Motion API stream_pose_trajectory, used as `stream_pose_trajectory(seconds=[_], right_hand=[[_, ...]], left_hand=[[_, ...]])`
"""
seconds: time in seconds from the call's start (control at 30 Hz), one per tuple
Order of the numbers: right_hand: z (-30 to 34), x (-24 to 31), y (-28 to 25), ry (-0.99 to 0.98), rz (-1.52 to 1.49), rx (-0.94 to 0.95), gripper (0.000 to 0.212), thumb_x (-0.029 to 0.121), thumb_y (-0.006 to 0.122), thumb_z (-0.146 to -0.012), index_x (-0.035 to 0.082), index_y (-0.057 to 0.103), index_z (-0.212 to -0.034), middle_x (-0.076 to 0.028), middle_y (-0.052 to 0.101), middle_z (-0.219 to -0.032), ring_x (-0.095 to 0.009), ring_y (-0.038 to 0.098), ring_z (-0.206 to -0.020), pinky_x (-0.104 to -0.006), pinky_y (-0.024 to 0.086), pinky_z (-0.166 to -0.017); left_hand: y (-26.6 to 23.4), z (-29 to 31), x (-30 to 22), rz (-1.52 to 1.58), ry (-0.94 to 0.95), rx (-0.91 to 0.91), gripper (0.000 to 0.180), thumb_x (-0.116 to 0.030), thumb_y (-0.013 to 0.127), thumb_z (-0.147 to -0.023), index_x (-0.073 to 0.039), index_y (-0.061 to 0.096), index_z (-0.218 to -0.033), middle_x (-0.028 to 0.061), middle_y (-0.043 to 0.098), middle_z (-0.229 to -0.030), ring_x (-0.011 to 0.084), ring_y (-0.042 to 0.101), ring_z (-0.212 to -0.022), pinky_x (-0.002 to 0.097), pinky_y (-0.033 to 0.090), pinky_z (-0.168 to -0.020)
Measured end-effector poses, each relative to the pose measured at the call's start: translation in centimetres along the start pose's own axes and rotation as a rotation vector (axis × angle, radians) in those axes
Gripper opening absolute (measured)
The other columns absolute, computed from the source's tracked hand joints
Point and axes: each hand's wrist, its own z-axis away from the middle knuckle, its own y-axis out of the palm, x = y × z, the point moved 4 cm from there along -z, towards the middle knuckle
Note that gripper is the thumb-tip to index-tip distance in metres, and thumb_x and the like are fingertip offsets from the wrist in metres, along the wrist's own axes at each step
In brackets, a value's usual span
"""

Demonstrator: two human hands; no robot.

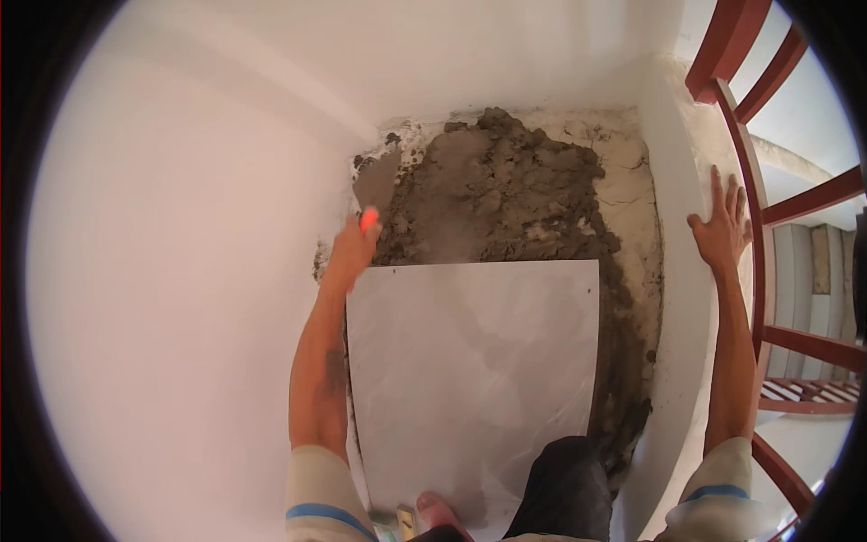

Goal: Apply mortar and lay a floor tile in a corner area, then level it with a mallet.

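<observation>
My left hand [352, 251] is closed round the orange-red handle of a trowel [376, 181]. Its grey blade points away from me, at the left edge of a rough heap of wet grey-brown mortar [501, 185], close to the left wall. Just this side of the mortar lies a large pale floor tile [470, 352], flat, with faint veining and a few specks of dirt. Over on the right, my right hand [725, 226] rests with fingers spread on top of a low wall [691, 126], beside a red railing, and holds nothing.
White walls close in the left [181, 271] and far sides. The red railing [748, 172] runs along the right, with steps beyond it. More mortar [623, 361] fills the gap right of the tile. My bare foot [438, 510] and dark-clothed knee [564, 488] are at the near end.
</observation>
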Motion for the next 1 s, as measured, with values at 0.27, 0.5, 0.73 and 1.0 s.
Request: stream_pose_trajectory(seconds=[0.27,0.5,0.73,1.0], right_hand=[[-0.7,2.2,0.1,-0.051,-0.043,-0.03,0.091,0.03,0.067,-0.074,0.038,0.022,-0.153,-0.005,0.019,-0.161,-0.028,0.016,-0.149,-0.0684,0.021,-0.109],[-1.4,0.6,0.0,-0.042,-0.047,-0.044,0.089,0.028,0.065,-0.074,0.037,0.023,-0.153,-0.007,0.02,-0.161,-0.029,0.017,-0.148,-0.07,0.023,-0.107],[-1.4,1.2,-0.7,-0.027,-0.039,-0.011,0.086,0.027,0.063,-0.076,0.036,0.024,-0.152,-0.006,0.017,-0.161,-0.029,0.017,-0.148,-0.0669,0.023,-0.109],[-1.8,0.5,-0.3,-0.038,-0.087,-0.018,0.087,0.029,0.064,-0.077,0.037,0.021,-0.153,-0.008,0.015,-0.162,-0.036,0.022,-0.146,-0.0676,0.027,-0.106]], left_hand=[[9.0,-9.5,-4.8,0.008,0.086,0.086,0.027,-0.009,0.061,-0.076,0.005,0.061,-0.098,0.0297,0.065,-0.099,0.0428,0.065,-0.095,0.0468,0.051,-0.079],[10.8,-0.7,-5.7,-0.124,0.244,0.223,0.036,-0.012,0.062,-0.075,0.004,0.057,-0.107,0.0289,0.065,-0.097,0.0452,0.062,-0.098,0.0512,0.049,-0.085],[9.0,-2.1,-11.6,0.076,0.137,0.057,0.029,-0.012,0.059,-0.079,0.004,0.059,-0.103,0.0268,0.065,-0.101,0.0445,0.062,-0.1,0.0491,0.049,-0.086],[13.9,2.7,-14.2,-0.082,0.151,0.307,0.035,-0.01,0.059,-0.081,0.0,0.053,-0.113,0.026,0.065,-0.105,0.0426,0.062,-0.104,0.0496,0.051,-0.088]])
